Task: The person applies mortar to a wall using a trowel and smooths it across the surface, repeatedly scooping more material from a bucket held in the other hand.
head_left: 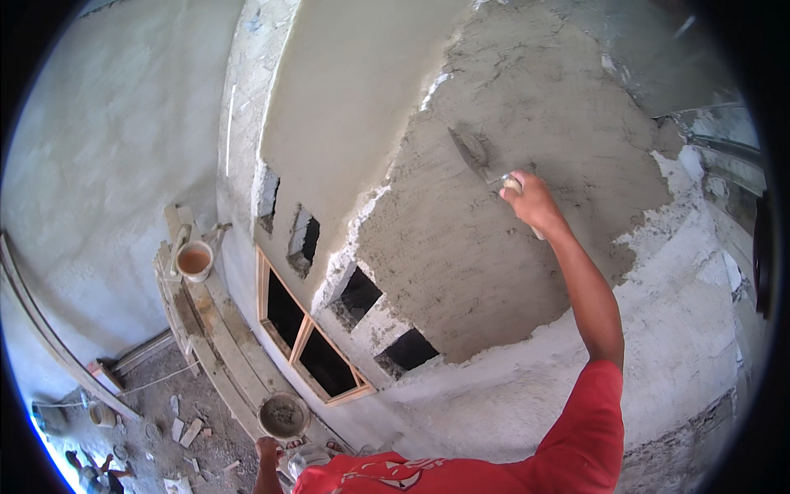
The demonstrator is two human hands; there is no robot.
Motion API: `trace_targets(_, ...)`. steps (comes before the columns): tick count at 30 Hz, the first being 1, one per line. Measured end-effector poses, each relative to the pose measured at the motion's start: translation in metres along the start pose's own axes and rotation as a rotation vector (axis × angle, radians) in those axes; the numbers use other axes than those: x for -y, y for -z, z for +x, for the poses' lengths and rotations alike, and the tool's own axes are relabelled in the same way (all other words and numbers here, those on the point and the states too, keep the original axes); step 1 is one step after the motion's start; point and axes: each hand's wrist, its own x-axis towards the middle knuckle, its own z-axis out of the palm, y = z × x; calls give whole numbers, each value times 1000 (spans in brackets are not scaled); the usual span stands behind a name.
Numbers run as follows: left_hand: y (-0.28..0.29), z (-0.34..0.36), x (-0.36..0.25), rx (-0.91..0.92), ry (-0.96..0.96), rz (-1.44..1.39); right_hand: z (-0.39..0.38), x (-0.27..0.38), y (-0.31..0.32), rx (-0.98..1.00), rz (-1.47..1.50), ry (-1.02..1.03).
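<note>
My right hand [533, 203] is wrapped round the pale handle of a pointed trowel [469, 154], arm raised. The trowel's blade lies against the wet grey mortar [510, 272] spread over the wall, with a small ridge of mortar beside it. Low in the view, my left hand [267, 447] is closed; whatever it may grip is too small to make out. Close to that hand a round bucket [263, 418] of grey mortar stands on the plank scaffold [218, 350].
A white bucket [208, 270] with reddish-brown liquid stands farther along the planks. The wall has several square holes and a wooden-framed opening [298, 339]. Rubble [191, 431] litters the ground well below, where another person [97, 476] is. A long board [58, 333] leans at left.
</note>
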Motion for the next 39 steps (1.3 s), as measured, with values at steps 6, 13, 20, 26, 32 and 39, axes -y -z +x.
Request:
trace_targets(6, 11, 40, 1, 64, 2, 4, -47, 36, 74, -215, -250, 137)
trace_targets(13, -6, 50, -8, 106, -10, 110, -112, 70, 150, -214, 22, 397)
trace_targets(20, -14, 67, 2, 288, -106, 439, -154, 105, 194, -2, 414, 576)
trace_targets(26, 13, 69, 14, 304, -402, 859, -121, 103, 186, 212, 797, 631)
trace_targets(32, -18, 25, 42, 135, -59, -30, -27, -23, 189, -325, 644, 54)
trace_targets(39, 50, 23, 52, 51, 97, -132, -87, -23, 104, -250, 526, 95)
